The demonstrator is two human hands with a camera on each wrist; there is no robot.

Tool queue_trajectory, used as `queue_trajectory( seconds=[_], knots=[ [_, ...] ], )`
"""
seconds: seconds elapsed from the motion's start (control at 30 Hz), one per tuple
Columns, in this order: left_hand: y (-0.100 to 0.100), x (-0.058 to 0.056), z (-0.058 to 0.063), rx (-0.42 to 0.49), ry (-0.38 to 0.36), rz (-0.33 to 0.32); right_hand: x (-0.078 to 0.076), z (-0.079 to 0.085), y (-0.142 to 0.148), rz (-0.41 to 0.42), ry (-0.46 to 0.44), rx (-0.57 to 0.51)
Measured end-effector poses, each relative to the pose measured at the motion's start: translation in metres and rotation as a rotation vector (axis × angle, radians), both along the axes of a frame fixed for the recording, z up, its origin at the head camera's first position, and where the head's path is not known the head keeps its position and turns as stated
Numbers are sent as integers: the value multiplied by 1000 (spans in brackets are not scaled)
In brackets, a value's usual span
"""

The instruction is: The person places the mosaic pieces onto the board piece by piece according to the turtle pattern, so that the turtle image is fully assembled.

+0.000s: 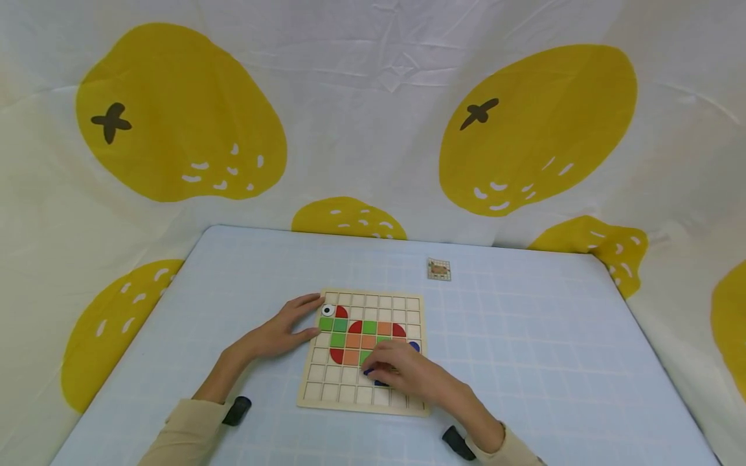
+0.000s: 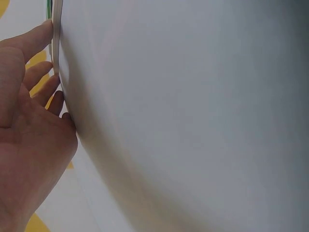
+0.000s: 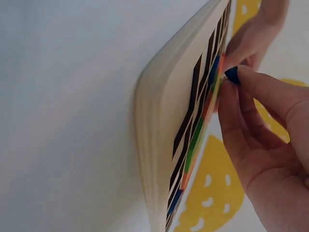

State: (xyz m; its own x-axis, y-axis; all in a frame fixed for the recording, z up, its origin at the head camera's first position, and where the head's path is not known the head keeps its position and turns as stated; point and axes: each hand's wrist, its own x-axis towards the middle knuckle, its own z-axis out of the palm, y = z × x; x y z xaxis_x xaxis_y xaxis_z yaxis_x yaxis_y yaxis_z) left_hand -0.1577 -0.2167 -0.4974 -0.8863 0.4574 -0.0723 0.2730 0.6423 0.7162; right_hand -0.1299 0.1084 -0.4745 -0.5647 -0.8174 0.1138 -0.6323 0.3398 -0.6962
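A wooden grid board (image 1: 313,391) lies on the table, with red, green and orange tiles (image 1: 351,341) set in several of its squares. A round eye tile (image 1: 328,310) is near its upper left corner. My left hand (image 1: 280,333) rests at the board's left edge, thumb and fingertips against the side. Over the lower middle of the board, my right hand (image 1: 402,369) pinches a small dark blue tile (image 3: 232,75) between thumb and fingers. Another blue tile (image 1: 414,346) sits near the right edge, and a dark blue one (image 1: 381,383) is partly hidden under my right hand.
A small picture card (image 1: 439,269) lies on the table (image 1: 524,323) beyond the board. Black wrist devices (image 1: 236,411) show beside both sleeves. A white curtain with yellow fruit shapes (image 1: 536,129) hangs around the table's back and sides.
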Motion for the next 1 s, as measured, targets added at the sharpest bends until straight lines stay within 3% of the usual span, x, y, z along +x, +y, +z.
queue_trajectory(
  seconds=[0.23, 0.57, 1.0],
  knots=[
    [1, -1, -2, -7, 5, 1, 0, 0, -15, 22, -5, -27],
    [1, 0, 2, -2, 8, 0, 3, 4, -40, -15, -34, 64],
    [0, 0, -1, -5, 20, -4, 8, 4, -48, -52, 13, 89]
  ],
)
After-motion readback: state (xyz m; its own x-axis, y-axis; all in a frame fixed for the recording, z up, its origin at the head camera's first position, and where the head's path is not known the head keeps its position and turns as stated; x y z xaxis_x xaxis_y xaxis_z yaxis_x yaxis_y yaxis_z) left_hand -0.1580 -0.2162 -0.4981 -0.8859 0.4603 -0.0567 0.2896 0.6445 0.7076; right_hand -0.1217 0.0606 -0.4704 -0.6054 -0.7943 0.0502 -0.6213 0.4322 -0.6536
